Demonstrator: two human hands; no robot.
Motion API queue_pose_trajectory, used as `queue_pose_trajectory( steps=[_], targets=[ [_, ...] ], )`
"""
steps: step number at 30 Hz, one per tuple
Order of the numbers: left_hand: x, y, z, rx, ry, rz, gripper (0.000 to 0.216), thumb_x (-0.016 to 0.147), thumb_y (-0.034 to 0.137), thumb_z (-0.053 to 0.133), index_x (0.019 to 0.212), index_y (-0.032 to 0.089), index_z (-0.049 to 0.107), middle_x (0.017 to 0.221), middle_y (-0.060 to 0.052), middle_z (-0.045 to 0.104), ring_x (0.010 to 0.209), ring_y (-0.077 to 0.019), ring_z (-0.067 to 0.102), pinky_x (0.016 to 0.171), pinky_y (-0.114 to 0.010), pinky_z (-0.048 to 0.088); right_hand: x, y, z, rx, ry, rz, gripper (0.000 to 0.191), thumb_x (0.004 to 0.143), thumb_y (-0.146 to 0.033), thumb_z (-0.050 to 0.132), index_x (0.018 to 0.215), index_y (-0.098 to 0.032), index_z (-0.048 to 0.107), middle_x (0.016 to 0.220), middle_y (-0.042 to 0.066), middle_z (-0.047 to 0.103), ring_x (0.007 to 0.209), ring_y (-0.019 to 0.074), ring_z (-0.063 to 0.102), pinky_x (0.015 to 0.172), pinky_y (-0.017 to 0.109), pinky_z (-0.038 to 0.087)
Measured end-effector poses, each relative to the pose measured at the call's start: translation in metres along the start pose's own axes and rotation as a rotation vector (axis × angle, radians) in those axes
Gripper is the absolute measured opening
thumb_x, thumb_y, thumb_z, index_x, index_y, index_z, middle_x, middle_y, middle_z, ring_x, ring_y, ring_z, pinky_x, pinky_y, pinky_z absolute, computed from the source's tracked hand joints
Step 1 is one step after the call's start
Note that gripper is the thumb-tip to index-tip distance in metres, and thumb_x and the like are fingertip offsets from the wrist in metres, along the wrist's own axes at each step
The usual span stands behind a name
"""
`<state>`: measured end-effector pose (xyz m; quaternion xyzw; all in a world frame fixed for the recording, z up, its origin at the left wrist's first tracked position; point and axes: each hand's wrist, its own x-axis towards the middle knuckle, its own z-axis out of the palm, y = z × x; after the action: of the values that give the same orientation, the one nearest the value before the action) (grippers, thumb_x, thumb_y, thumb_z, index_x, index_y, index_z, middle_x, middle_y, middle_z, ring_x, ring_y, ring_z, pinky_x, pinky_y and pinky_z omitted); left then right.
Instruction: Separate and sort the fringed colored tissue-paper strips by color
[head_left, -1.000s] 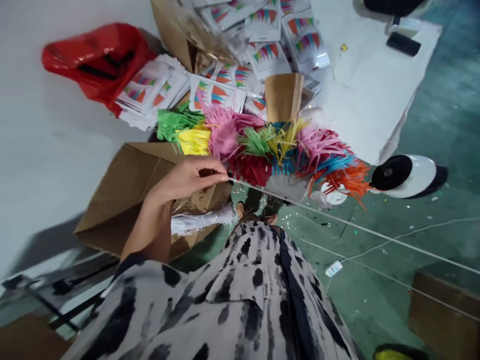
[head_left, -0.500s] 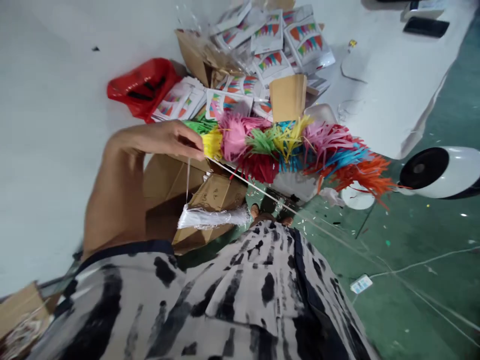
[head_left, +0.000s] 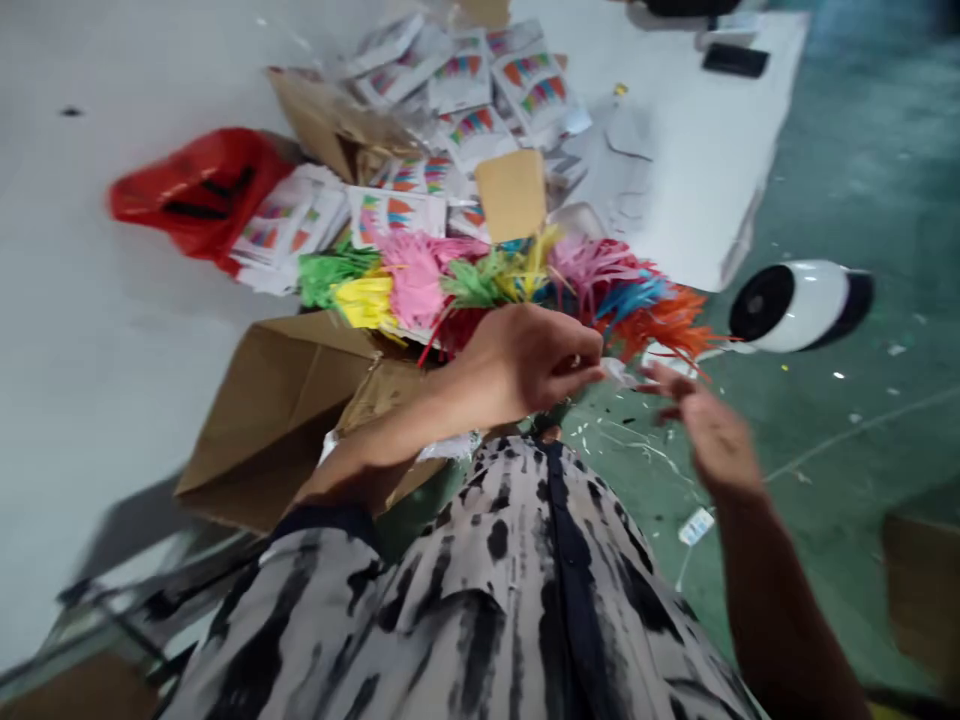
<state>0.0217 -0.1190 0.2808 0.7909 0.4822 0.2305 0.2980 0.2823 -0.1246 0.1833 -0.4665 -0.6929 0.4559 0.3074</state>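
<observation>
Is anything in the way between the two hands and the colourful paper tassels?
Nothing visible is. The left hand is right in front of the tassel pile, pinching something small and white. The right hand, blurred, has open floor between it and the orange tassels.

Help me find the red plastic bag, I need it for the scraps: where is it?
The red plastic bag lies at the upper left of the head view on the white table, just left of the stacked printed packets.

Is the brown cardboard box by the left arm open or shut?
Open: the cardboard box's flaps are folded outward beside the left hand.
</observation>
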Motion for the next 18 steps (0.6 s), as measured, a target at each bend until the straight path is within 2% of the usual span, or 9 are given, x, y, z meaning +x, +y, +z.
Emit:
queue_pose_trajectory(
  steps=[2, 4, 6, 8, 9, 12, 16, 17, 18],
  targets=[
    [0.016, 0.006, 0.029, -0.02, -0.013, 0.049, 0.019, 0.097, 0.03, 0.069, 0.08, 0.022, 0.075, 0.074, -0.002, 0.07, 0.068, -0.014, 0.063, 0.062, -0.029, 0.042, -0.004, -0.007, 0.003, 0.187, -0.097, 0.016, 0.055, 0.106, -0.065, 0.042, 0.13, -0.023, 0.067, 0.123, 0.011, 0.072, 0.098, 0.0207, 0.068, 0.074, 0.032, 0.056],
    [0.021, 0.006, 0.045, -0.117, -0.07, 0.061, 0.018, 0.096, 0.03, 0.069, 0.081, 0.023, 0.075, 0.07, -0.001, 0.068, 0.064, -0.0134, 0.061, 0.059, -0.029, 0.041, -0.007, -0.015, 0.006, 0.244, -0.102, 0.07, 0.053, 0.104, -0.065, 0.045, 0.103, -0.02, 0.072, 0.09, 0.005, 0.071, 0.075, 0.0156, 0.062, 0.063, 0.027, 0.049],
    [0.019, 0.002, 0.05, -0.264, -0.236, 0.052, 0.014, 0.096, 0.032, 0.068, 0.091, 0.024, 0.078, 0.067, 0.002, 0.065, 0.057, -0.0115, 0.055, 0.055, -0.027, 0.038, -0.013, -0.017, 0.005, 0.191, -0.09, 0.093, 0.049, 0.104, -0.06, 0.052, 0.083, -0.02, 0.069, 0.072, 0.0, 0.063, 0.064, 0.0124, 0.054, 0.059, 0.026, 0.041],
    [0.013, -0.007, 0.049, -0.37, -0.429, 0.008, 0.019, 0.098, 0.037, 0.065, 0.102, 0.025, 0.079, 0.067, 0.003, 0.065, 0.055, -0.0103, 0.053, 0.053, -0.025, 0.038, -0.024, -0.01, -0.004, 0.101, -0.059, 0.084, 0.047, 0.103, -0.055, 0.056, 0.074, -0.02, 0.068, 0.066, -0.001, 0.059, 0.061, 0.0117, 0.051, 0.06, 0.026, 0.038],
    [0.009, -0.013, 0.047, -0.385, -0.466, -0.043, 0.023, 0.099, 0.04, 0.064, 0.102, 0.024, 0.079, 0.068, 0.002, 0.066, 0.056, -0.0103, 0.054, 0.052, -0.024, 0.038, -0.032, -0.002, -0.012, 0.063, -0.012, 0.088, 0.047, 0.103, -0.053, 0.057, 0.07, -0.021, 0.067, 0.065, -0.001, 0.058, 0.061, 0.0119, 0.051, 0.061, 0.027, 0.038],
    [-0.005, -0.04, 0.037, -0.339, -0.435, -0.249, 0.032, 0.098, 0.047, 0.064, 0.084, 0.02, 0.076, 0.067, 0.001, 0.065, 0.058, -0.0105, 0.055, 0.05, -0.021, 0.037, -0.062, 0.042, -0.048, 0.013, 0.305, 0.204, 0.049, 0.097, -0.056, 0.063, 0.062, -0.022, 0.061, 0.061, -0.002, 0.052, 0.059, 0.0124, 0.046, 0.06, 0.028, 0.036],
    [-0.024, -0.082, 0.011, -0.29, -0.482, -0.333, 0.034, 0.096, 0.048, 0.066, 0.077, 0.021, 0.074, 0.06, 0.003, 0.062, 0.05, -0.0097, 0.052, 0.043, -0.018, 0.037, -0.12, 0.117, -0.11, 0.005, 0.889, 0.493, 0.05, 0.089, -0.066, 0.065, 0.063, -0.024, 0.054, 0.053, -0.006, 0.038, 0.051, 0.0121, 0.031, 0.052, 0.029, 0.027],
    [-0.027, -0.089, 0.005, -0.263, -0.429, -0.332, 0.032, 0.095, 0.048, 0.066, 0.079, 0.022, 0.076, 0.059, 0.003, 0.062, 0.049, -0.01, 0.053, 0.042, -0.018, 0.037, -0.135, 0.133, -0.122, -0.027, 0.98, 0.562, 0.051, 0.088, -0.07, 0.062, 0.064, -0.025, 0.053, 0.051, -0.006, 0.037, 0.05, 0.0128, 0.03, 0.052, 0.03, 0.027],
    [-0.027, -0.094, 0.0, -0.233, -0.376, -0.315, 0.031, 0.094, 0.048, 0.067, 0.079, 0.022, 0.077, 0.058, 0.003, 0.063, 0.047, -0.0101, 0.053, 0.041, -0.018, 0.038, -0.149, 0.146, -0.13, -0.098, 0.966, 0.651, 0.052, 0.087, -0.073, 0.06, 0.065, -0.026, 0.055, 0.05, -0.006, 0.039, 0.049, 0.0138, 0.033, 0.051, 0.031, 0.028]
  ],
)
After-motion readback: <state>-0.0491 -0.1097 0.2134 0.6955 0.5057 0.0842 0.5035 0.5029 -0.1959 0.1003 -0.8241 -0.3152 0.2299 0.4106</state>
